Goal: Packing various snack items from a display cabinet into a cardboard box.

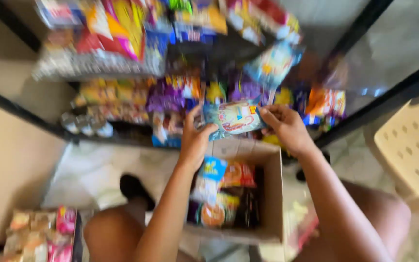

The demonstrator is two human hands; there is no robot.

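Both my hands hold one light blue snack packet [233, 118] above an open cardboard box [271, 194]. My left hand [195, 138] grips the packet's left edge. My right hand [284, 127] grips its right edge. The box sits on the floor between my knees and holds several colourful snack packets [221, 191]. Just beyond the packet is a low black shelf [98, 137] crowded with more bright packets. The picture is blurred by motion.
Upper shelf rows [122, 39] carry more snack bags, and small jars [86, 123] stand at the shelf's left. A second box of packets [40, 235] sits at lower left. A cream perforated plastic chair [410, 145] is on the right. The floor is pale tile.
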